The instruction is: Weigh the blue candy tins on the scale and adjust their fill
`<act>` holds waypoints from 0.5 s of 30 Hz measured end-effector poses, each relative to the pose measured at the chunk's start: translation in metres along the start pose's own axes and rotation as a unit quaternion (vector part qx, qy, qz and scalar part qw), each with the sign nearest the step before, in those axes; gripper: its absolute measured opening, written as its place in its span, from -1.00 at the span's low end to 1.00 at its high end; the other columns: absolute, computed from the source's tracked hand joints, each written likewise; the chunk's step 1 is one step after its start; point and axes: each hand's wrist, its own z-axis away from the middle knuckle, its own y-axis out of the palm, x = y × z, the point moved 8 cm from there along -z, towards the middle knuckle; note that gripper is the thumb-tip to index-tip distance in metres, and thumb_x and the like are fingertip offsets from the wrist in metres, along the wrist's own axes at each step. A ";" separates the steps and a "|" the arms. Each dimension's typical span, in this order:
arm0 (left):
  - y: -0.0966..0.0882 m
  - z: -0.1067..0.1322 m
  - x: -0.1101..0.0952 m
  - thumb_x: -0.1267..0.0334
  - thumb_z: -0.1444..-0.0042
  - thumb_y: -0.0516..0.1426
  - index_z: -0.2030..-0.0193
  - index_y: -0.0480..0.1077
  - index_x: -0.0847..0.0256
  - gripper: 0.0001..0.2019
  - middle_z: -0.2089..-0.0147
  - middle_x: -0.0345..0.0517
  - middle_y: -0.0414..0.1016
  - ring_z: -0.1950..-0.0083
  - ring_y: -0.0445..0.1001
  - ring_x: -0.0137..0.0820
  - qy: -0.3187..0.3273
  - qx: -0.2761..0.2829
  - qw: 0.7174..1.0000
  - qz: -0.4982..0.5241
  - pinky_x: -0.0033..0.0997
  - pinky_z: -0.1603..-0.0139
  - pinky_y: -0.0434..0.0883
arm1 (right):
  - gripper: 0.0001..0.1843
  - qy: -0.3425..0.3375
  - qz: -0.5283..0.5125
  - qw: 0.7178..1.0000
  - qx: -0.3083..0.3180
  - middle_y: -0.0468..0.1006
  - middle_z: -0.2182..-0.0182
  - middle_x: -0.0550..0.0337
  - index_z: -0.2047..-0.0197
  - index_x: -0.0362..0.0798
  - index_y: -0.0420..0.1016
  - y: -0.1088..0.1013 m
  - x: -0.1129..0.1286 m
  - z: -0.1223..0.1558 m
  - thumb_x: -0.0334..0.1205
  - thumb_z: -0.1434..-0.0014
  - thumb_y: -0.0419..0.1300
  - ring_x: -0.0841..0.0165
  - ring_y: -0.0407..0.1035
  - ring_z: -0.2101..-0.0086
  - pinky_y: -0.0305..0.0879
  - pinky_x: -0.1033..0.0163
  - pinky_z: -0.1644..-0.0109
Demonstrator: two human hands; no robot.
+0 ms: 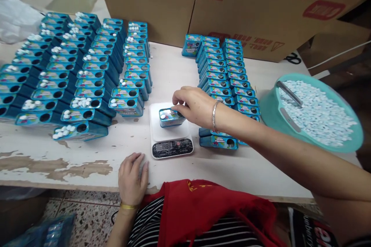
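Observation:
A white digital kitchen scale [156,131] lies on the table in front of me, its display lit but hard to read. On its platform sits a blue candy tin [171,122] with a few white candies on its top. My right hand [193,105] reaches over this tin from the right. Its thumb and fingers are pinched together just above the tin's top, and whatever is between them is hidden. Lower left of the scale, my left hand [132,177] rests on the table's front edge, open and holding nothing.
Rows of blue tins [87,92] fill the left, many with white candies on top. More tin rows [216,73] stand right of the scale, partly under my forearm. A turquoise basin [272,108] of candies with a metal scoop [290,93] is far right. Cardboard boxes [232,7] stand behind.

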 end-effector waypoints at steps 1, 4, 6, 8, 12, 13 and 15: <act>0.000 0.000 0.000 0.28 -0.16 0.10 -0.02 0.35 0.23 -0.72 0.03 0.05 0.40 -0.05 0.35 -0.22 -0.002 0.001 1.000 0.000 -0.16 -0.10 0.32 | -0.85 -0.004 -0.005 1.000 -0.002 0.42 0.27 0.07 0.21 -0.16 0.48 -0.001 0.001 0.000 -0.33 -0.24 0.10 0.39 0.25 0.29 0.12 0.30 0.16; 0.001 0.001 0.002 0.27 -0.16 0.09 -0.02 0.36 0.21 -0.72 0.03 0.05 0.41 -0.05 0.35 -0.23 -0.010 0.004 1.000 0.003 -0.16 -0.10 0.31 | -0.85 -0.025 -0.034 0.999 -0.034 0.45 0.30 0.08 0.24 -0.15 0.49 -0.013 0.005 0.006 -0.34 -0.23 0.09 0.39 0.28 0.30 0.15 0.29 0.17; 0.001 0.001 0.002 0.26 -0.16 0.09 -0.02 0.37 0.21 -0.72 0.03 0.05 0.41 -0.05 0.35 -0.23 -0.015 0.005 1.000 0.005 -0.17 -0.11 0.31 | -0.85 -0.032 -0.065 0.994 -0.083 0.48 0.31 0.10 0.25 -0.12 0.50 -0.031 -0.003 0.018 -0.30 -0.22 0.11 0.39 0.30 0.30 0.19 0.28 0.17; 0.002 0.002 0.001 0.26 -0.17 0.09 -0.01 0.37 0.22 -0.72 0.02 0.05 0.41 -0.06 0.35 -0.24 -0.019 0.007 1.000 0.007 -0.17 -0.11 0.31 | -0.84 -0.008 -0.095 0.983 -0.154 0.51 0.30 0.10 0.25 -0.10 0.52 -0.055 -0.031 0.039 -0.23 -0.20 0.14 0.40 0.34 0.31 0.23 0.25 0.19; 0.002 0.001 -0.001 0.25 -0.17 0.08 -0.01 0.37 0.23 -0.73 0.02 0.05 0.41 -0.07 0.34 -0.24 -0.024 0.015 1.000 0.010 -0.17 -0.12 0.30 | -0.69 0.202 -0.112 0.915 -0.330 0.53 0.35 -0.02 0.20 -0.13 0.53 -0.099 -0.167 0.118 -0.09 -0.07 0.27 0.45 0.38 0.45 0.19 0.22 0.38; 0.002 0.001 -0.001 0.25 -0.18 0.08 -0.01 0.37 0.23 -0.73 0.02 0.05 0.41 -0.07 0.34 -0.24 -0.026 0.016 0.999 0.010 -0.17 -0.12 0.30 | -0.66 0.276 -0.070 0.884 -0.372 0.53 0.39 -0.04 0.21 -0.12 0.53 -0.107 -0.207 0.146 -0.05 -0.02 0.30 0.48 0.35 0.52 0.15 0.21 0.44; 0.002 0.001 -0.001 0.25 -0.18 0.08 0.00 0.38 0.23 -0.73 0.02 0.05 0.41 -0.06 0.34 -0.23 -0.027 0.015 0.999 0.008 -0.18 -0.11 0.30 | -0.62 0.380 0.005 0.850 -0.363 0.47 0.57 0.01 0.41 -0.10 0.47 -0.106 -0.275 0.191 0.01 0.17 0.40 0.53 0.23 0.68 0.03 0.19 0.53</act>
